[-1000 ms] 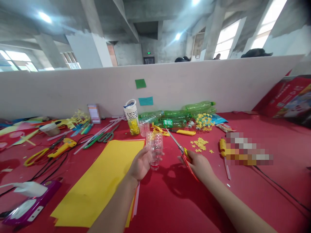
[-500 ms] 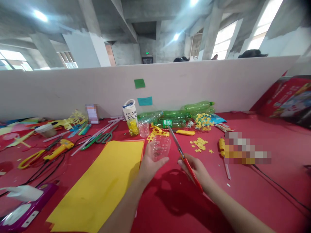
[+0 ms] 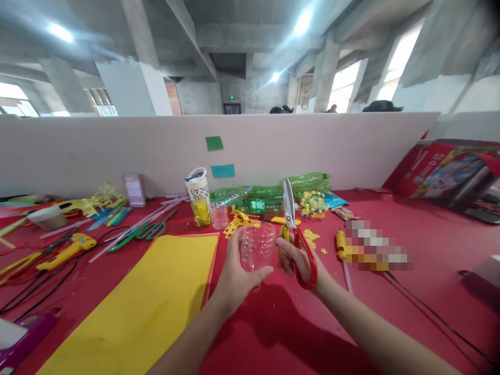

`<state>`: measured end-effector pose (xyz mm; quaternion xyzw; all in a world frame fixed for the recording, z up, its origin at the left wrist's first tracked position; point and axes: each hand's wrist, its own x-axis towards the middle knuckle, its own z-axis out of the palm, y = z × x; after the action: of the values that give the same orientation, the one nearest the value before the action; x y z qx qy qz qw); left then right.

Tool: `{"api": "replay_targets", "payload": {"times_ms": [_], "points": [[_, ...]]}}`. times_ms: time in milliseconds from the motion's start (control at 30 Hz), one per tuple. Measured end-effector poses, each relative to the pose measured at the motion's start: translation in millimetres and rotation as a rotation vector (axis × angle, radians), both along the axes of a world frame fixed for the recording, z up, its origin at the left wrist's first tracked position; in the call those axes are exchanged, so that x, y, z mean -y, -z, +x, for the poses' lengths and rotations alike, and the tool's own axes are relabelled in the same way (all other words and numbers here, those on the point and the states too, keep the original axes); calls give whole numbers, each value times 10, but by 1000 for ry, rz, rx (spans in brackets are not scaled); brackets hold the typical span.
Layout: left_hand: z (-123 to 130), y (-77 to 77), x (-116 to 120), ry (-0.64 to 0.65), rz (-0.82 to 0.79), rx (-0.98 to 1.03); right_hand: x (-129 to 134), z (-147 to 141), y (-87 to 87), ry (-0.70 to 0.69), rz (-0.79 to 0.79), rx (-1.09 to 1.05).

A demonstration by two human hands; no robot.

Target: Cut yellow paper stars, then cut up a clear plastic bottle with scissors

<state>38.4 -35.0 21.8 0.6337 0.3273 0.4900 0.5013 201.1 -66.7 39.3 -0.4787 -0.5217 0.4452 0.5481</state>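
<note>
In the head view, my left hand (image 3: 238, 271) is wrapped round a clear, ribbed piece of a plastic bottle (image 3: 258, 247), held above the red table. My right hand (image 3: 292, 255) grips red-and-yellow handled scissors (image 3: 289, 208) with the blades pointing up and away from me. The blades look close together, apart from the plastic piece. Beyond my hands lie yellow paper scraps (image 3: 238, 221), small yellow stars (image 3: 311, 238) and a yellow box cutter (image 3: 285, 221). To the left of my left hand rest yellow sheets (image 3: 144, 291).
Green plastic bottles (image 3: 269, 192) lie along the white divider (image 3: 164, 151), beside a patterned white cup (image 3: 198, 188). A yellow glue gun (image 3: 341, 246) with a cable lies on the right. Another glue gun (image 3: 68, 253), green-handled scissors (image 3: 150, 229) and a purple power strip (image 3: 31, 338) are on the left.
My right hand has turned the scissors more upright, showing both handles. My left hand has raised and turned the plastic piece more upright. The camera view has shifted to the right.
</note>
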Motion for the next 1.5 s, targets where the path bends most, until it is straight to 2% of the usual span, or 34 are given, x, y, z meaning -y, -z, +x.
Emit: {"api": "replay_targets", "payload": {"times_ms": [67,133,167,233,267,400,500,567,700,800,900,1000,1267,1500], "points": [[-6,31,-6,-123,56,-149,2,-26,95,-10,1,-14],[-17,73,26,-159,107,-206,28,-42,194,-18,-14,-22],[-25,96,51,-126,118,-183,42,-40,238,-23,-27,-23],[-46,137,102,83,25,-165,60,-19,309,-29,-40,-16],[-56,154,121,117,-7,-144,61,-3,336,-35,-37,-4],[-75,199,131,10,-20,-107,36,38,394,-61,-39,50],[-93,234,69,-81,111,-159,41,37,372,-42,-126,102],[-133,251,4,-179,250,-212,71,50,321,-13,-120,211],[-268,214,-136,-408,523,-293,157,129,201,16,-12,571],[-347,146,-197,-508,616,-352,190,165,164,64,-20,896],[-367,112,-210,-535,649,-371,180,142,181,94,-64,1161],[-351,127,-205,-536,691,-409,163,112,208,85,-122,1289],[-311,222,-202,-560,747,-465,191,118,209,78,-161,1415],[-264,241,-196,-597,783,-482,210,118,150,61,-151,1522]]}}
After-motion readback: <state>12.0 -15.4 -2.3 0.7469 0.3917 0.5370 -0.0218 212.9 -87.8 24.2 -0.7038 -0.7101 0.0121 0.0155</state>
